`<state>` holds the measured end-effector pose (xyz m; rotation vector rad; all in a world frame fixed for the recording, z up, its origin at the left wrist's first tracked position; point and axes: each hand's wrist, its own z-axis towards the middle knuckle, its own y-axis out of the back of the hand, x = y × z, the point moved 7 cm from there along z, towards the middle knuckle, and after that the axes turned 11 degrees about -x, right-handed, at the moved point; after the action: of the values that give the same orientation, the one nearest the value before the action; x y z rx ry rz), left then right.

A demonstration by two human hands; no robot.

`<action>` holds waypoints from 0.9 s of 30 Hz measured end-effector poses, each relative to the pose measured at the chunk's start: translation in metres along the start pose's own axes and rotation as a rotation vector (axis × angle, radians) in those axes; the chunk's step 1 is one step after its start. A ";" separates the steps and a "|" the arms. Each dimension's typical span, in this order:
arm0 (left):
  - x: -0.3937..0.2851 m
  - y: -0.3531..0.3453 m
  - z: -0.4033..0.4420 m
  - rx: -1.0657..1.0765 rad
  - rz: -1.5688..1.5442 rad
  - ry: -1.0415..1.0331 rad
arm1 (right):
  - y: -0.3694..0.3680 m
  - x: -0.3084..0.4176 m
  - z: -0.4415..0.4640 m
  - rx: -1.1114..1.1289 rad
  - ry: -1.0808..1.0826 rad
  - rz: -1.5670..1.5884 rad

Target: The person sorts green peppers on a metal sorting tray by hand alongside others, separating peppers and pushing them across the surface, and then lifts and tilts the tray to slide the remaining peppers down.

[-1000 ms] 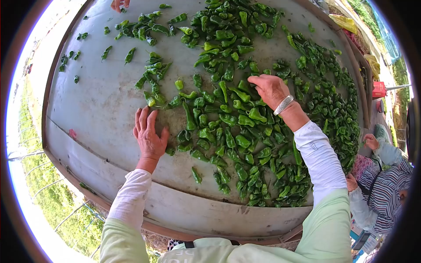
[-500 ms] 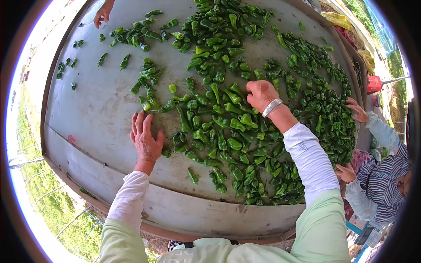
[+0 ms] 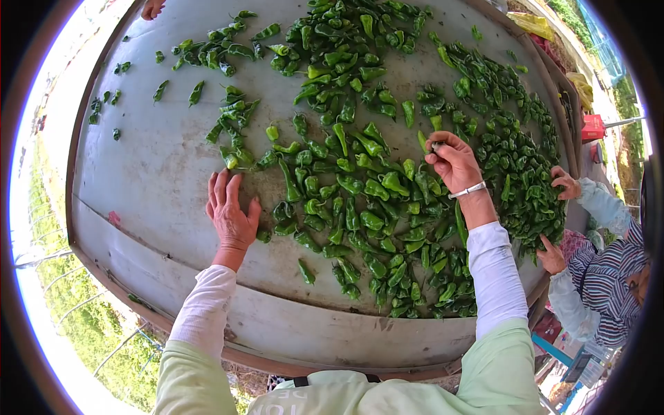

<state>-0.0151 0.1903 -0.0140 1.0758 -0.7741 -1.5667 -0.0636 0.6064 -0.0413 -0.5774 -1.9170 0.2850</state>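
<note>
Many green peppers (image 3: 371, 220) lie loose across a large grey metal tabletop (image 3: 152, 159), thickest in the middle and on the right. My left hand (image 3: 232, 216) rests open on the bare metal at the left edge of the middle peppers, fingers spread, holding nothing. A few peppers (image 3: 235, 158) sit just beyond its fingertips. Over the right part of the spread, my right hand (image 3: 456, 169) is closed in a pinch on a small green pepper (image 3: 422, 142), which pokes out at the fingertips. A silver bracelet circles that wrist.
At the right edge, another person's two hands (image 3: 551, 256) touch the dense peppers there. A third hand (image 3: 152, 8) shows at the top left. Scattered single peppers (image 3: 160, 90) lie at the left. A red box (image 3: 593, 127) stands beyond the right edge.
My right hand has moved right from the middle peppers, now with a pepper at its fingertips. My left hand has barely moved. The hand at top left has drawn back toward the edge.
</note>
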 end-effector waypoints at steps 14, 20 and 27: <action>0.002 0.001 0.001 0.000 -0.040 0.012 | -0.084 0.006 0.068 -0.358 0.761 -1.647; 0.002 0.000 0.000 0.004 -0.036 0.013 | -0.033 0.001 0.052 -0.229 0.069 -0.749; 0.001 -0.001 -0.001 -0.004 -0.018 -0.014 | 0.041 0.012 -0.040 -0.045 0.016 0.363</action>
<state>-0.0146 0.1893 -0.0157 1.0728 -0.7719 -1.5915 -0.0201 0.6446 -0.0341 -0.9560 -1.7993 0.4675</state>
